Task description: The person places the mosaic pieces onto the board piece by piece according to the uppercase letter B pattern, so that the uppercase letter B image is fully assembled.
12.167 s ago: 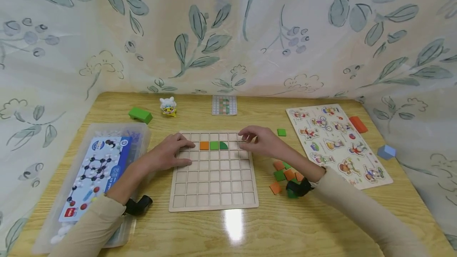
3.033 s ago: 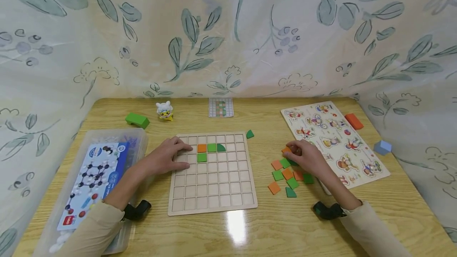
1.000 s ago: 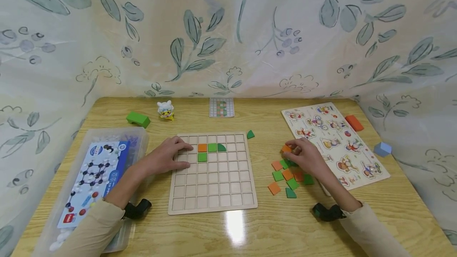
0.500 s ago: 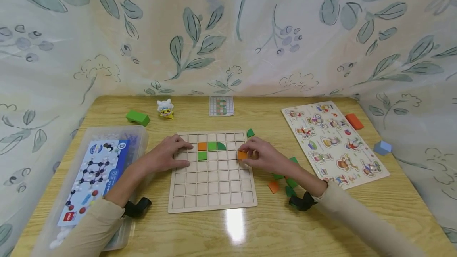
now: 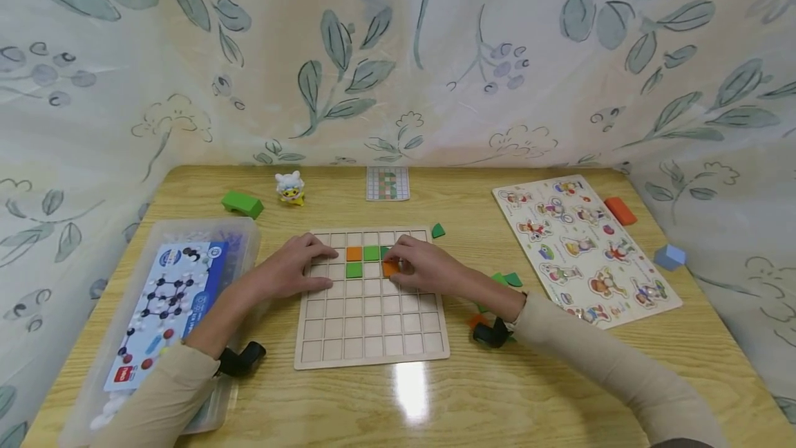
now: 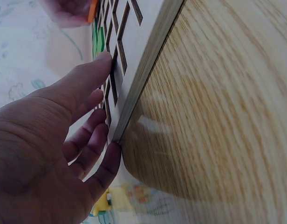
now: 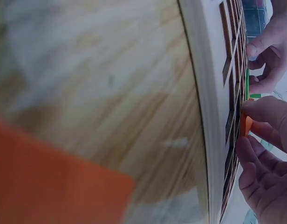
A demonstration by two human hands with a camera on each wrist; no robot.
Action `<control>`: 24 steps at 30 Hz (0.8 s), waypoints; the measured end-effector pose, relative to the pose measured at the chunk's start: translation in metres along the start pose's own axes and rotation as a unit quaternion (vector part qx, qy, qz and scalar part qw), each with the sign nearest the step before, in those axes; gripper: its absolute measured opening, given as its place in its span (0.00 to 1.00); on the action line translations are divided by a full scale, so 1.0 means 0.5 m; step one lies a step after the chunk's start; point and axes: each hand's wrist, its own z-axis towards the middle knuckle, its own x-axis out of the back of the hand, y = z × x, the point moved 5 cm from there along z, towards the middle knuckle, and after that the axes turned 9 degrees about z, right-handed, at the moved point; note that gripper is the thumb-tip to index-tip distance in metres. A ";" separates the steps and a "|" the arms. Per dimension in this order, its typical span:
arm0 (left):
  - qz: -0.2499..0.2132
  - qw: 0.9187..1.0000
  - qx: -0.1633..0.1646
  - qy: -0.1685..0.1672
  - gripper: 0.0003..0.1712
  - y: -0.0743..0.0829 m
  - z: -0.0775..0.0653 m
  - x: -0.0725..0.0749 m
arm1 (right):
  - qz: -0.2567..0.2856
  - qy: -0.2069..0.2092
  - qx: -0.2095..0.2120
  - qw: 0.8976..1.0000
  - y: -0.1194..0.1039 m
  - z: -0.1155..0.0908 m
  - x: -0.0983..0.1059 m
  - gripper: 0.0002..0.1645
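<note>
My right hand (image 5: 425, 265) is over the wooden grid board (image 5: 373, 330), pinching an orange square tile (image 5: 390, 269) between thumb and fingers. That tile is low over the second row of cells, just below a dark green quarter-round tile that the fingers partly cover. In the right wrist view the orange tile (image 7: 246, 123) stands close against the board's face. An orange tile (image 5: 354, 254) and a green tile (image 5: 371, 253) lie in the row above, with another green tile (image 5: 354, 269) under the orange one. My left hand (image 5: 289, 268) rests on the board's left edge, thumb and fingers spread.
Loose tiles (image 5: 511, 279) lie right of the board, partly hidden by my right forearm. A green quarter-round (image 5: 438, 230) sits by its top right corner. Behind it is a pattern card (image 5: 387, 184). A plastic box (image 5: 226, 365) stands left, a picture puzzle board (image 5: 562, 265) right.
A green square has joined the board since the oldest frame. My right hand has carried the orange tile left from the loose pile onto the board. My left hand has stayed put.
</note>
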 end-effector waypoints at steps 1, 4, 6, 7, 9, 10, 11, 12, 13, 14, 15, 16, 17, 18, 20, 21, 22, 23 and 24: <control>-0.001 1.000 0.001 -0.001 0.27 0.000 0.001 0.000 | -0.008 0.001 0.000 1.000 0.000 0.000 0.000 0.15; 0.000 1.000 0.004 -0.003 0.27 -0.001 0.003 0.000 | -0.022 0.002 0.000 1.000 0.001 0.000 -0.001 0.14; 0.001 1.000 0.005 -0.003 0.27 -0.001 0.003 0.001 | -0.025 0.001 -0.002 1.000 0.002 0.001 -0.003 0.14; 0.001 1.000 0.004 -0.002 0.27 -0.001 0.003 0.001 | -0.028 0.002 -0.001 1.000 0.002 0.001 -0.003 0.13; 0.004 1.000 0.003 0.000 0.27 -0.001 0.003 0.000 | -0.035 0.004 0.001 0.999 0.001 0.002 -0.005 0.13; 0.005 1.000 0.001 0.001 0.27 0.000 0.002 0.000 | -0.040 0.005 0.003 0.999 0.001 0.003 -0.006 0.12; 0.005 1.000 0.000 0.001 0.27 0.000 0.002 0.001 | -0.046 0.007 0.004 0.999 -0.001 0.004 -0.006 0.12; 0.005 1.000 0.000 0.001 0.27 0.000 0.002 0.001 | -0.050 0.008 0.005 0.999 -0.002 0.005 -0.006 0.12; 0.004 1.000 0.001 0.001 0.26 0.001 0.002 0.001 | -0.056 0.009 0.006 0.998 -0.004 0.006 -0.007 0.12; 0.003 1.000 0.002 -0.001 0.26 0.001 0.002 0.001 | -0.058 0.009 0.004 0.998 -0.005 0.006 -0.007 0.12; 0.002 1.000 0.004 -0.002 0.26 0.001 0.002 0.001 | -0.059 0.009 0.002 0.998 -0.006 0.006 -0.007 0.12; 0.001 1.000 0.004 -0.004 0.26 0.001 0.001 0.001 | -0.058 0.008 0.000 0.998 -0.006 0.006 -0.007 0.12; 0.000 1.000 0.005 -0.006 0.26 0.001 0.001 0.002 | -0.057 0.007 -0.004 0.998 -0.006 0.006 -0.006 0.13; 0.000 1.000 0.006 -0.006 0.26 0.001 0.001 0.002 | -0.054 0.006 -0.007 0.998 -0.006 0.005 -0.006 0.13; 0.000 1.000 0.006 -0.008 0.26 0.002 0.001 0.001 | -0.046 0.004 -0.011 0.999 -0.005 0.004 -0.004 0.14; 0.000 1.000 0.006 -0.009 0.26 0.003 0.002 0.001 | -0.042 0.003 -0.012 0.999 -0.005 0.003 -0.003 0.14; -0.001 1.000 0.006 -0.009 0.26 0.003 0.002 0.001 | -0.040 0.002 -0.010 0.999 -0.005 0.002 -0.002 0.15; -0.001 1.000 0.006 -0.008 0.26 0.003 0.002 0.001 | -0.037 0.000 -0.010 0.999 -0.005 0.001 -0.001 0.15; -0.001 1.000 0.007 -0.008 0.26 0.002 0.003 0.001 | -0.035 0.000 -0.009 0.999 -0.005 0.000 0.000 0.15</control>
